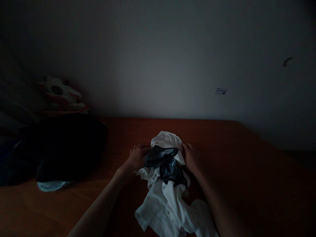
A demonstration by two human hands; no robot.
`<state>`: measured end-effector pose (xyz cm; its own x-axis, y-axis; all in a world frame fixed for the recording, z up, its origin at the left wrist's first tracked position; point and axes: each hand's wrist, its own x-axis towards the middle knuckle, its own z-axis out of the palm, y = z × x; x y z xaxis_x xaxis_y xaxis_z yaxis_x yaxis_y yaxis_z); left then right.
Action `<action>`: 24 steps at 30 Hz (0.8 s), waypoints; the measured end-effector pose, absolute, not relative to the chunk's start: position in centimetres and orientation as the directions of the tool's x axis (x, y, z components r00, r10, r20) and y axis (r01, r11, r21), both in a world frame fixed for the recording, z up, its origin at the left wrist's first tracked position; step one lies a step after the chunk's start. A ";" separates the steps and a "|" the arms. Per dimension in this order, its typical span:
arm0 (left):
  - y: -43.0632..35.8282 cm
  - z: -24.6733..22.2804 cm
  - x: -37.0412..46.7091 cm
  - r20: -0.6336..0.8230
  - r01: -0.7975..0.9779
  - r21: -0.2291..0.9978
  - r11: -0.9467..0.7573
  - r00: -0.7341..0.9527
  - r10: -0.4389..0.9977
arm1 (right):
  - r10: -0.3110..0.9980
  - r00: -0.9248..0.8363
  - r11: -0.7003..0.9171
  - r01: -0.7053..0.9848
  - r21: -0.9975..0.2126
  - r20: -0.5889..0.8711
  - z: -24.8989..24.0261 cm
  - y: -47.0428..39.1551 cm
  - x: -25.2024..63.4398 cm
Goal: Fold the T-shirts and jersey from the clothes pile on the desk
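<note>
A crumpled white shirt [158, 204] with a dark printed panel [172, 171] lies bunched on the wooden table, its lower part spreading toward me. My left hand [137, 157] is closed at the left edge of the bundle, beside the dark panel, its fingertips partly hidden by cloth and shadow. On the opposite side, my right hand [190, 158] holds the white fabric at its edge, with the thumb side against the cloth. The room is dim, so finger detail is faint.
A large black cloth heap [71, 148] covers the table's left side, with a pale blue item [53, 186] poking out below. Behind it, a white-and-red cow-like toy [60, 92] rests on a stack. A grey wall [158, 65] stands behind the wooden table [222, 138].
</note>
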<state>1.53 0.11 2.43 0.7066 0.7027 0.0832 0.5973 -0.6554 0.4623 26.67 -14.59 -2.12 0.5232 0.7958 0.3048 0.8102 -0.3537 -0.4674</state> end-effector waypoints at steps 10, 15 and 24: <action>-1.6 3.5 1.9 0.151 -0.016 0.946 -0.324 0.906 0.395 | 0.913 0.290 0.133 0.457 -0.880 0.288 -0.7 -14.6 25.1; -2.1 3.1 2.4 0.107 -0.066 0.993 -0.094 0.832 0.545 | 0.937 0.283 0.158 0.181 -0.971 0.206 0.0 -14.1 23.1; 0.3 4.9 1.5 0.148 -0.183 0.982 -0.055 0.543 0.827 | 0.787 0.605 0.155 0.003 -0.988 0.126 1.4 -13.7 23.8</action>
